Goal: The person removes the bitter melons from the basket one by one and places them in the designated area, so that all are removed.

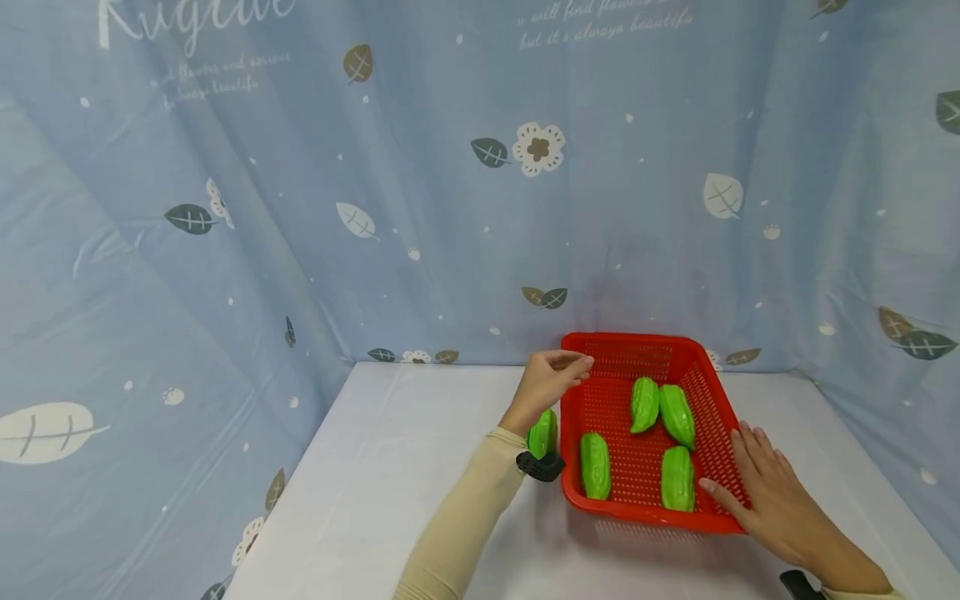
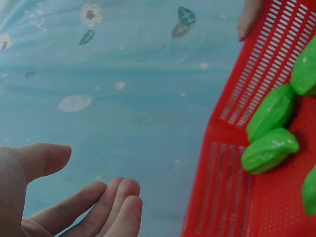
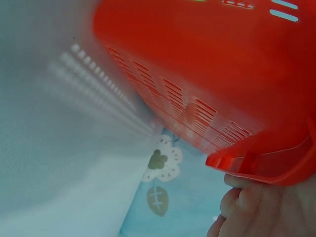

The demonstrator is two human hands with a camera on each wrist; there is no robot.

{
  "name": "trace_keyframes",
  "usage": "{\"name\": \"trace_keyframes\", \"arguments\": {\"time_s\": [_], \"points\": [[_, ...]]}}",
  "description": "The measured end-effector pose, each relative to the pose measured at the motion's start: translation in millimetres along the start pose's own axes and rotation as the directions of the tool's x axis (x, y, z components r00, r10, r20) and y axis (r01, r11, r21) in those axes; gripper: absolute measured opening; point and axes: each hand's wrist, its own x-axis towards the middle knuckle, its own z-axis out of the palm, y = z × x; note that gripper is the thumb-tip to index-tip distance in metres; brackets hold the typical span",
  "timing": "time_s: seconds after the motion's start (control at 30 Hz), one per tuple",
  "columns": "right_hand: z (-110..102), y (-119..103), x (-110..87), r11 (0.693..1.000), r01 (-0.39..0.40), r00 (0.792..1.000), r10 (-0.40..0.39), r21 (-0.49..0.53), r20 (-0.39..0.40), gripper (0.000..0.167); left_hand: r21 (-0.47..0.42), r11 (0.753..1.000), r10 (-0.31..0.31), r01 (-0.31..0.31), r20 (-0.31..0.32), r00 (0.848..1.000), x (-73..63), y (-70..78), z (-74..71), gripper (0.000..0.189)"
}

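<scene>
Watching from my end, the biggest thing I've got is the blue printed cloth point(image 1: 450, 208) behind everything, then the white table point(image 1: 420, 467). On the table's right side sits the red basket point(image 1: 645, 515). Looks like thin plastic with slotted walls, so I'd bet light and a bit flexy, easy to skid; best hold is the rolled rim.

The right hand point(image 1: 772, 500) lies along that rim near the close right corner, fingers pretty straight, thumb apart, touching but not wrapped round it. The left hand point(image 1: 546, 385) is up by the left rim, fingers loosely bent with a clear gap to the thumb, nothing in it.

Smallest are the gourds, all green: a close-left one point(image 1: 596, 467), a close-right one point(image 1: 678, 479) and a touching pair farther back point(image 1: 644, 405) inside, plus a loose one point(image 1: 542, 435) outside the left wall, partly behind the wrist. Shiny, ridged, probably firm and lightish. Might slip; I'd pinch across the fat middle, not the tapered tip.
</scene>
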Motion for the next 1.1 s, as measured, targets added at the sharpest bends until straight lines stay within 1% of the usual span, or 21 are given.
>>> {"name": "trace_keyframes", "arguments": {"time_s": [0.17,0.3,0.4,0.57,0.73,0.83,0.9,0.97,1.1], "points": [[0,0,-0.9,1.0,0.009,1.0,-0.009,-0.005,-0.015,0.102,0.078,0.997,-0.016,0.014,0.023,1.0,7.1,2.0,21.7,0.028],[-1,-1,0.0,1.0,0.014,1.0,-0.015,-0.009,-0.021,0.101,0.155,0.988,-0.016,0.009,0.044,0.999,13.7,-2.7,37.8,0.025],[-1,0,0.2,1.0,0.012,1.0,-0.013,-0.01,-0.02,0.102,0.219,0.975,-0.035,0.023,0.052,0.998,17.5,-7.7,48.3,0.027],[0,0,-1.2,1.0,0.008,1.0,-0.008,-0.007,-0.011,0.102,0.302,0.95,-0.097,0.079,0.045,0.994,19.8,-14.8,63.9,0.029],[-1,1,-0.7,1.0,-0.001,1.0,0.001,-0.006,-0.003,0.103,0.371,0.921,-0.144,0.117,0.046,0.989,19.3,-20.0,78.6,0.031],[-2,1,0.2,1.0,-0.01,1.0,0.01,-0.003,0.002,0.104,0.39,0.91,-0.172,0.139,0.052,0.984,18.5,-23.8,87.1,0.031],[-2,0,0.5,1.0,-0.013,1.0,0.013,-0.003,0.003,0.104,0.407,0.902,-0.185,0.146,0.059,0.981,18.4,-27.6,92.2,0.03],[-1,0,0.4,1.0,-0.009,1.0,0.009,-0.001,0.0,0.104,0.422,0.896,-0.185,0.137,0.075,0.98,18.7,-31.9,96.4,0.03],[-1,0,-0.5,1.0,-0.003,1.0,0.003,-0.001,-0.004,0.102,0.466,0.876,-0.189,0.123,0.096,0.977,18.5,-39.4,103.4,0.03]]}}
